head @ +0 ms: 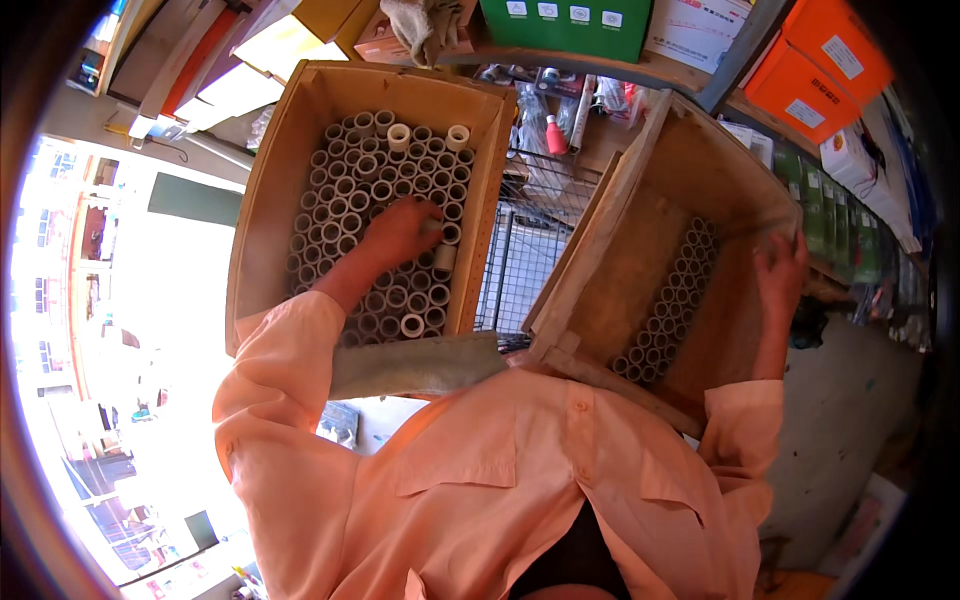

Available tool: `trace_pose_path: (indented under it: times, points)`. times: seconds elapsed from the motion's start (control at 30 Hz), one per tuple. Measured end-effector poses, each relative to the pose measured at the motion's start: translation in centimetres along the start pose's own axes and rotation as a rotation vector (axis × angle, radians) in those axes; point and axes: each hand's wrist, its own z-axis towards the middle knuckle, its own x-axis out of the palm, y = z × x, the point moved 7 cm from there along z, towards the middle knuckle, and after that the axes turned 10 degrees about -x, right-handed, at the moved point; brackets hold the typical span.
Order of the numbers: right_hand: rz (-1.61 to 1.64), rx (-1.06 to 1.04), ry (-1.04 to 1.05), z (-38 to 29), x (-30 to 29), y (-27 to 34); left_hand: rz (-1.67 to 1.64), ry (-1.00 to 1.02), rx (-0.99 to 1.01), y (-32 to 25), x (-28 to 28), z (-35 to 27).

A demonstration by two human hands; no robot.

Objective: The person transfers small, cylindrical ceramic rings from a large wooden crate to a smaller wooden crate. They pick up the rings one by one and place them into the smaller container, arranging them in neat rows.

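Observation:
Before me on the left is a wooden box (495, 217) with many short white plastic pipe couplings (360, 199), mostly on end in close rows. My left hand (403, 231) reaches into it, fingers pinched around a coupling (430, 224) that they partly cover. Just below the fingertips, one coupling (445, 257) lies on its side on top of the others. A second wooden box (600, 277) tilts against my body on the right. Standing couplings (679, 300) form a narrow band along its inside. My right hand (780, 274) grips this box's far right wall.
A wire basket (517, 247) shows between the boxes. Behind them, a shelf (555, 64) carries a green carton (566, 26), a work glove (425, 30) and orange boxes (817, 67). Bagged goods and a pink bottle (555, 135) sit below. Bright daylight floods the left side.

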Motion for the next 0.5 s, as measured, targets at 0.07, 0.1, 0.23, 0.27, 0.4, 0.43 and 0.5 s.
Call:
trace_pose_path:
  times: [0.07, 0.1, 0.23, 0.27, 0.4, 0.43, 0.5]
  points:
    - [0.002, 0.0, 0.003, 0.1, 0.0, 0.2, -0.09, 0.057, -0.075, 1.2, 0.7, 1.0]
    - [-0.017, -0.003, 0.001, -0.1, -0.1, 0.2, -0.132, 0.091, -0.108, 1.1, 0.9, 1.1]
    - [-0.024, 0.034, 0.018, -0.2, 0.0, -0.2, 0.032, -0.077, 0.116, -2.0, -1.0, 0.2]
    - [-0.016, 0.047, 0.034, -0.2, 0.1, -0.3, 0.092, -0.117, 0.201, -3.1, -1.4, 0.0]
    - [0.008, 0.087, 0.07, 0.0, -0.3, 0.5, 0.166, -0.162, 0.366, -4.8, -0.5, -0.9]
    - [0.009, 0.097, 0.07, 0.0, -0.4, 0.4, 0.161, -0.156, 0.363, -4.7, -0.1, -1.0]
    - [0.002, 0.076, 0.051, 0.0, -0.2, 0.2, 0.152, -0.143, 0.356, -4.6, 0.4, -1.3]
